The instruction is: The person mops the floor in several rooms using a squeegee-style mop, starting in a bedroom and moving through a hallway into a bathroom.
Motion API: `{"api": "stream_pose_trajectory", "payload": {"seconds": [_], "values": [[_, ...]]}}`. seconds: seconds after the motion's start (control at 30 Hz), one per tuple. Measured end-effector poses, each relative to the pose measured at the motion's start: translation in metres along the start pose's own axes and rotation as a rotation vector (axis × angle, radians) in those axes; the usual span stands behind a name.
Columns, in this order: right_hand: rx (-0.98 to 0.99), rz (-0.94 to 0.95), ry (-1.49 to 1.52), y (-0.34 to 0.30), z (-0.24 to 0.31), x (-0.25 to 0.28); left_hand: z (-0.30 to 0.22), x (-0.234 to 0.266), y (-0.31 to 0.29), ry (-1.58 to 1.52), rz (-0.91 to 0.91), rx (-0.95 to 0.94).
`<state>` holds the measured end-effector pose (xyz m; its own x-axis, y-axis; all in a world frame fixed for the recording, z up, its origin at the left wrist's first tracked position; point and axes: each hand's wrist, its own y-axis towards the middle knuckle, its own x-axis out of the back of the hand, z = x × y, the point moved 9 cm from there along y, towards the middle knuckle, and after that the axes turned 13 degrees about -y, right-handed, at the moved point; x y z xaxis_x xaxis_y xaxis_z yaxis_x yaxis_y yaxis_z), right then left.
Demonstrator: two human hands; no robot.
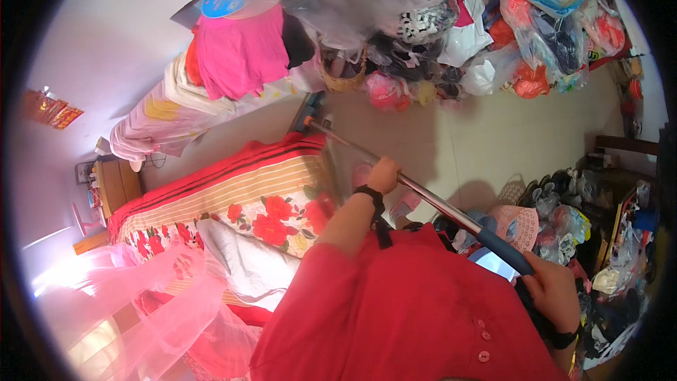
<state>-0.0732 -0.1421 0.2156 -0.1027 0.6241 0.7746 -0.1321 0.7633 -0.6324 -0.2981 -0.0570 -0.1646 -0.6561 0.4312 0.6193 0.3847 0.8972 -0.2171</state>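
A long-handled floor mop (430, 200) runs slantwise across the view, with a shiny metal pole and a grey-blue grip at its near right end. My left hand (383, 175) is wrapped round the middle of the pole. Lower right, my right hand (553, 289) grips the handle end. The dark mop head (305, 114), joined by an orange piece, lies on the tiled floor (508, 137) between the bed's far corner and the cloth-draped furniture; part of it is hard to make out.
A bed with a red floral sheet (268, 219) and pink netting (169, 303) is at left. Pink clothing (240, 53), plastic bags (486, 74) and a wicker basket (343, 74) line the far side. Shoes and bags (564, 229) crowd the right. A wooden cabinet (118, 182) stands far left.
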Motion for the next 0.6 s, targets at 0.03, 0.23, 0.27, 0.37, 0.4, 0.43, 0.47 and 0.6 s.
{"api": "stream_pose_trajectory", "payload": {"seconds": [0.03,0.23,0.27,0.37,0.4,0.43,0.47,0.6], "values": [[-0.047,-0.009,0.12,-0.008,0.004,0.009,-0.011,0.008,-0.003,0.001,0.095,0.022],[0.408,-0.396,0.363,-0.017,0.109,0.121,0.036,0.105,-0.032,-0.06,0.053,0.045],[0.663,-0.486,0.381,-0.021,0.138,0.144,0.034,0.113,-0.04,-0.064,0.047,0.047],[1.092,-0.366,0.631,-0.015,0.161,0.158,0.023,0.171,-0.055,-0.38,-0.556,-0.069],[1.336,-0.219,0.826,-0.023,0.17,0.162,0.026,0.176,-0.061,-0.457,-0.723,-0.097],[1.344,-0.193,0.958,-0.02,0.17,0.166,0.033,0.182,-0.07,-0.535,-0.886,-0.132],[1.234,-0.317,1.092,-0.014,0.163,0.169,0.032,0.188,-0.07,-0.538,-0.889,-0.13],[0.945,-0.559,1.232,0.003,0.159,0.184,0.02,0.225,-0.072,-0.313,-0.727,-0.045]]}}
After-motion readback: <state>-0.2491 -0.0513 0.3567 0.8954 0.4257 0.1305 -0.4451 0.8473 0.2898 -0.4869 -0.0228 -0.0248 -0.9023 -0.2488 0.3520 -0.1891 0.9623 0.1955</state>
